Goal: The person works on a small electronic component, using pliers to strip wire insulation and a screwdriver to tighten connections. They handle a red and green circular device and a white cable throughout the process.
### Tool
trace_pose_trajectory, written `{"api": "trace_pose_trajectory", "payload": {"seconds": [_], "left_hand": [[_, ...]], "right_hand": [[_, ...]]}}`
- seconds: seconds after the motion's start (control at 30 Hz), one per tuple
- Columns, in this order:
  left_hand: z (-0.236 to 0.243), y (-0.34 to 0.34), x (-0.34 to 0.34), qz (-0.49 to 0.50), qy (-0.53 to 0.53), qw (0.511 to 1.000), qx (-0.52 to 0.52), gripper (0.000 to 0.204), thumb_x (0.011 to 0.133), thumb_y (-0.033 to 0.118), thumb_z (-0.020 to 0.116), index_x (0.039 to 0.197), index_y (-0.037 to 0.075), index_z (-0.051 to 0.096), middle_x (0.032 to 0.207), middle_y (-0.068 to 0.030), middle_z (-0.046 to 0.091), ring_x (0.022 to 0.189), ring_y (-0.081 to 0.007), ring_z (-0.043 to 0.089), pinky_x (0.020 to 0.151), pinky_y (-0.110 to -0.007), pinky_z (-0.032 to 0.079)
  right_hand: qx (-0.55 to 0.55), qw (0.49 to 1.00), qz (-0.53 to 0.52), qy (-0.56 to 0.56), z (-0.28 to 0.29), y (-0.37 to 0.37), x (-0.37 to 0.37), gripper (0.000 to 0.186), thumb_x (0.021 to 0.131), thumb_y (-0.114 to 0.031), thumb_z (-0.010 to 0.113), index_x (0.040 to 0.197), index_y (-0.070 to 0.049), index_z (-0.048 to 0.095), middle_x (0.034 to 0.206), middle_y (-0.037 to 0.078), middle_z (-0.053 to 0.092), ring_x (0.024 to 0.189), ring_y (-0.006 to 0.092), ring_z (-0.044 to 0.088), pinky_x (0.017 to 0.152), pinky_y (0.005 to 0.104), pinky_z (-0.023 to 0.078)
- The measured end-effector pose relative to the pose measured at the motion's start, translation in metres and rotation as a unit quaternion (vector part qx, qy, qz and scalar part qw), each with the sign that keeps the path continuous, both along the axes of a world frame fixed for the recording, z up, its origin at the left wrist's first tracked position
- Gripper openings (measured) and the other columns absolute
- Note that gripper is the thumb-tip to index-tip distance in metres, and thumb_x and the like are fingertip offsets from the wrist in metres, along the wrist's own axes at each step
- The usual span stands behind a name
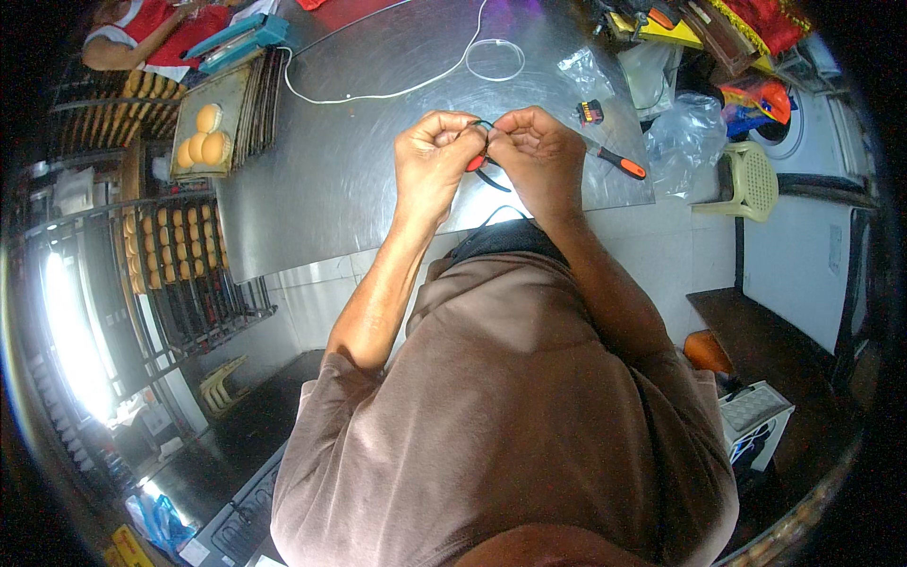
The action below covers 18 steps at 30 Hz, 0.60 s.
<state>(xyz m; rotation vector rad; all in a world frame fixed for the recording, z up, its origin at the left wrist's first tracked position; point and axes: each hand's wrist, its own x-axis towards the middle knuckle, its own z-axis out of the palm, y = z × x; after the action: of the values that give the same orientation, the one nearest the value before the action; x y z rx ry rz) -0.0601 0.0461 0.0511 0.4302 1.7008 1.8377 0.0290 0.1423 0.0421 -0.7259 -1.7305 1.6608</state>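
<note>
I see a thin black wire [493, 178] pinched between both hands, held just above the near edge of the steel tabletop [359, 142]. Its short visible run curves from the fingertips down toward me and to the right, so its long axis slants from upper left to lower right; the upper end arcs over the knuckles between the two hands. A small red-orange piece [475, 163] shows in the gap between the hands, partly hidden, and I cannot tell what it is.

My left hand [433, 151] is curled shut, fingers folded in on the wire at its upper end. My right hand [539, 151] is closed the same way, thumb and fingers gripping the wire, and the two hands touch at the knuckles.

Just to the right of my right hand, an orange-and-black handled tool [619, 162] lies on the tabletop near its right edge, the handle pointing toward the near right corner. Beyond it sits a small dark object [590, 112] with coloured marks, and by the right edge lies a crumpled clear plastic bag [586, 71]. A white cord [397, 90] runs across the far part of the tabletop and ends in a loop [494, 60].

At the left edge a stack of baking trays [248, 99] carries round golden buns [205, 140]. Lower left, off the tabletop, a rack [179, 265] holds rows of more buns. Another person's arm [132, 47] shows at the far left corner.
</note>
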Motion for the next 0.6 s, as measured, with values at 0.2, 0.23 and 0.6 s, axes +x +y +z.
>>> {"api": "trace_pose_trajectory", "payload": {"seconds": [0.2, 0.23, 0.6], "left_hand": [[0.0023, 0.0006, 0.0026, 0.004, -0.002, 1.000, 0.005, 0.012, 0.081, -0.003, 0.066, 0.092, -0.007, 0.065, 0.075, -0.0082, 0.066, 0.063, -0.0081, 0.060, 0.056, -0.020, 0.047], [0.0017, 0.0003, 0.0028, 0.003, -0.005, 1.000, 0.007, 0.012, 0.081, -0.003, 0.066, 0.092, -0.007, 0.065, 0.075, -0.0082, 0.067, 0.064, -0.0082, 0.060, 0.056, -0.020, 0.047], [-0.0031, -0.0012, 0.0030, -0.009, -0.023, 1.000, 0.018, 0.012, 0.081, -0.003, 0.066, 0.091, -0.007, 0.065, 0.075, -0.0096, 0.067, 0.064, -0.0091, 0.062, 0.059, -0.020, 0.049]], "right_hand": [[0.084, 0.995, -0.020, -0.041, -0.0025, 0.0011, 0.0028, 0.009, 0.074, -0.006, 0.072, 0.079, -0.005, 0.064, 0.066, 0.007, 0.070, 0.061, 0.0126, 0.070, 0.057, 0.0254, 0.054], [0.082, 0.996, -0.018, -0.039, -0.0023, 0.0010, 0.0036, 0.009, 0.074, -0.006, 0.072, 0.078, -0.005, 0.064, 0.065, 0.007, 0.069, 0.061, 0.0126, 0.069, 0.057, 0.0254, 0.054], [0.109, 0.993, -0.021, -0.028, -0.0068, -0.0001, 0.0073, 0.011, 0.074, -0.005, 0.071, 0.082, -0.004, 0.064, 0.065, 0.007, 0.069, 0.060, 0.0116, 0.069, 0.055, 0.0250, 0.053]]}}
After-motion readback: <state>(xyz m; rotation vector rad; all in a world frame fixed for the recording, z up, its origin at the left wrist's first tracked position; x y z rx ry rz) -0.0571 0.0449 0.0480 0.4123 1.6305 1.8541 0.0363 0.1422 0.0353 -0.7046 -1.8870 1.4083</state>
